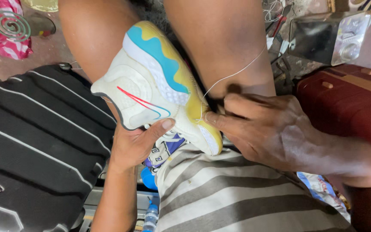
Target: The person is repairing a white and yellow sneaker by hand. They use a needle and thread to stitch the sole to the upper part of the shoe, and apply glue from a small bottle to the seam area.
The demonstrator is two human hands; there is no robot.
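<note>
Clearly mid-stitch: sneaker [151, 81] wedged btwn knees, left hand [132, 144] cupping its underside, thumb on sole. Right hand [263, 129] fingers pinched shut at yellow sole edge, white thread [237, 73] taut. Seam length done/left: can't tell.

Floor [48, 51] and its load
A black ribbed suitcase [31, 141] lies left; a dark red case [348, 103] right; pink cloth [1, 38] far left.

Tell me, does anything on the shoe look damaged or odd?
The shoe shows yellowed, discoloured patches on its white sole. A white thread runs from its edge, where the right hand pinches; the left hand supports it. No tear is clearly visible.
</note>
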